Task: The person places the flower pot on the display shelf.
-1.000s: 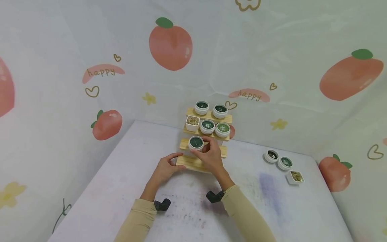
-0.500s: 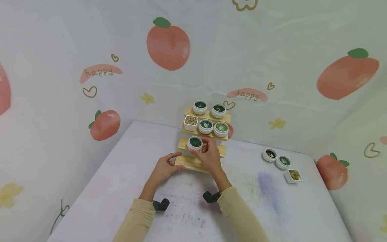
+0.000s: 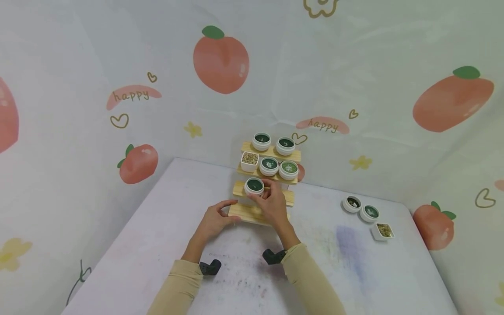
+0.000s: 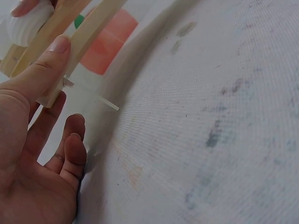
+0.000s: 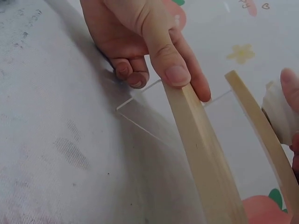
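Observation:
My right hand (image 3: 274,205) holds a small round white cup (image 3: 254,187) with a dark green top at the left part of a stepped display rack's second-lowest board (image 3: 289,197). Thumb and fingers are on the cup's right side. My left hand (image 3: 212,220) pinches the left end of the lowest wooden board (image 3: 246,213); its thumb (image 4: 51,60) lies on the front edge in the left wrist view, its other fingers loosely bent. In the right wrist view the cup (image 5: 276,109) appears by the board at the right edge. Whether it bears fully on the board, I cannot tell.
Two round cups (image 3: 261,141) stand on the top board. Below them are a square cup (image 3: 250,161) and two round ones (image 3: 269,166). On the table (image 3: 315,271) at right are two round cups (image 3: 351,204) and a square one (image 3: 382,231). A patterned cloth backdrop (image 3: 252,105) rises behind.
The camera view shifts slightly. Both hands keep their places at the rack, and the cup in my right hand stays at the same board.

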`<state>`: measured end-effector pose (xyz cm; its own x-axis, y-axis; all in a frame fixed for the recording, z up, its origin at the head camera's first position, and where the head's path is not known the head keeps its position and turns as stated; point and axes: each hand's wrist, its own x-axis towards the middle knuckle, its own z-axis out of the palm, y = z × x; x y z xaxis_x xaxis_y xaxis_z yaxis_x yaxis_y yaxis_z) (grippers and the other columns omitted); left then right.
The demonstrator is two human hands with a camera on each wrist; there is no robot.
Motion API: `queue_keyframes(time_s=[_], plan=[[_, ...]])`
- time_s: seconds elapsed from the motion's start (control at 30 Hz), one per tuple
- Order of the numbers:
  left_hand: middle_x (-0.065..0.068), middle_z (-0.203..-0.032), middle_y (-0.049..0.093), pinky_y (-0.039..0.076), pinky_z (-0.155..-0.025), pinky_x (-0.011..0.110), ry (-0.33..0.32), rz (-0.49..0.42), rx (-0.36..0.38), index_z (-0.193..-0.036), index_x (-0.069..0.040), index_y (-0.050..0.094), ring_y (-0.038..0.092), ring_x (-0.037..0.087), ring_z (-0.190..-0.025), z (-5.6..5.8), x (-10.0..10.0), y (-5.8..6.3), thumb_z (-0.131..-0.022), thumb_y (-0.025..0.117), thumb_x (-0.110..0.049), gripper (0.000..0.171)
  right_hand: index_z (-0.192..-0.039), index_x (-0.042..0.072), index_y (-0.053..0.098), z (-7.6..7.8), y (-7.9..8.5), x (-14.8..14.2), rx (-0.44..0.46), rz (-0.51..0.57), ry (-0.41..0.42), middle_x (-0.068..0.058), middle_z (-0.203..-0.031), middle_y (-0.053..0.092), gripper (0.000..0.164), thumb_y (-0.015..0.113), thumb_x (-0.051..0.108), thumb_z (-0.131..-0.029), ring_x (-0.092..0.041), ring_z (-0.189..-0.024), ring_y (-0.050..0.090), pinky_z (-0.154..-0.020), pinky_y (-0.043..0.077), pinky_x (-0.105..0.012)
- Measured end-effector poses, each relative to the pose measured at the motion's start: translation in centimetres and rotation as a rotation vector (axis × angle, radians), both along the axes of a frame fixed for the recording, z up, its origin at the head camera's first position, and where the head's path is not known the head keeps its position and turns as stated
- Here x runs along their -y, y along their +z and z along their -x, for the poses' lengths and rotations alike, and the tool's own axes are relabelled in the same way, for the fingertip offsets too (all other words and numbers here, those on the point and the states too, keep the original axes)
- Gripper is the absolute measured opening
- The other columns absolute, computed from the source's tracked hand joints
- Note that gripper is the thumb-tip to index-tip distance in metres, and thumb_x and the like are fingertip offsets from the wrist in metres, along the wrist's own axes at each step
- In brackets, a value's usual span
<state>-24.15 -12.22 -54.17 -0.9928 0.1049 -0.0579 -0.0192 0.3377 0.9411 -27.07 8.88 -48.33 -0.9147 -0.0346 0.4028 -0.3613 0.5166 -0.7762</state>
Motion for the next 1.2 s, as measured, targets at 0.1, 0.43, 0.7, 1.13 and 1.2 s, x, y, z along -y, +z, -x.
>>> queue_keyframes(time_s=[0.1,0.43,0.7,1.13,1.2], plan=[[0.0,-0.054,0.051,0.033,-0.045,0.025,0.003,-0.001,0.004,-0.117,-0.046,0.061,0.039,0.011,-0.046,-0.1,0.0,-0.1,-0.062,0.084,-0.053,0.061,-0.124,0.018,0.054,-0.1,0.0,0.1,0.009,-0.009,-0.014,-0.001,-0.079,0.052,0.065,0.081,0.044,-0.071,-0.01,-0.062,0.047,-0.053,0.038,-0.022],[-0.001,-0.052,0.048,0.032,-0.044,0.025,0.003,-0.002,-0.001,-0.118,-0.045,0.061,0.037,0.011,-0.045,-0.1,-0.1,0.1,-0.062,0.084,-0.053,0.061,-0.121,0.018,0.055,0.1,0.0,0.3,0.006,0.015,-0.048,-0.003,-0.078,0.056,0.063,0.083,0.043,-0.07,-0.01,-0.063,0.05,-0.054,0.039,-0.021],[-0.001,-0.053,0.049,0.032,-0.044,0.025,0.0,-0.017,0.008,-0.119,-0.044,0.061,0.037,0.011,-0.045,0.0,-0.1,-0.1,-0.061,0.083,-0.054,0.062,-0.123,0.019,0.055,-0.2,0.6,-0.1,0.054,0.052,-0.014,-0.002,-0.079,0.06,0.065,0.085,0.039,-0.068,-0.01,-0.065,0.054,-0.055,0.042,-0.021],[-0.002,-0.053,0.048,0.033,-0.045,0.025,0.013,0.004,0.014,-0.121,-0.044,0.061,0.037,0.01,-0.046,-0.1,-0.2,0.2,-0.061,0.084,-0.054,0.065,-0.129,0.006,0.053,-1.9,2.6,-2.5,0.152,0.202,0.153,-0.019,-0.111,0.066,0.061,0.081,0.019,-0.076,-0.03,-0.089,0.066,-0.073,0.051,-0.018],[-0.002,-0.053,0.047,0.033,-0.045,0.025,0.011,0.007,0.015,-0.122,-0.043,0.06,0.037,0.01,-0.046,-0.1,-0.2,0.2,-0.061,0.084,-0.054,0.066,-0.129,0.002,0.052,-2.4,3.3,-2.9,0.139,0.176,0.158,-0.021,-0.118,0.063,0.061,0.081,0.015,-0.077,-0.034,-0.092,0.066,-0.075,0.053,-0.024]])
